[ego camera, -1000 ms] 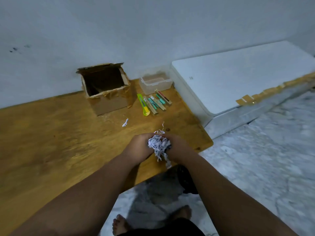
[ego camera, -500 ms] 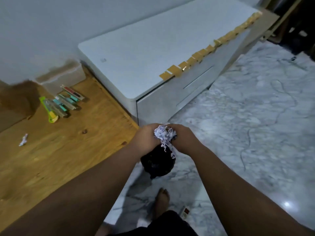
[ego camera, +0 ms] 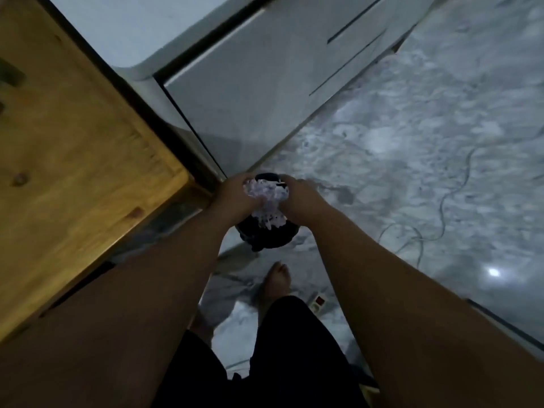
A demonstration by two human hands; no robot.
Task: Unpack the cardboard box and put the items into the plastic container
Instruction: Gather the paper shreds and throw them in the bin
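Both hands are cupped together, the left hand (ego camera: 235, 198) and right hand (ego camera: 297, 198) closed around a wad of shredded paper (ego camera: 266, 198), held right above a dark bin (ego camera: 266, 235) on the floor (ego camera: 412, 142) beside the table (ego camera: 73, 142).

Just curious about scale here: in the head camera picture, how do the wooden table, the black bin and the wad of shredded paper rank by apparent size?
1. wooden table
2. black bin, partly hidden
3. wad of shredded paper, held nearer the camera
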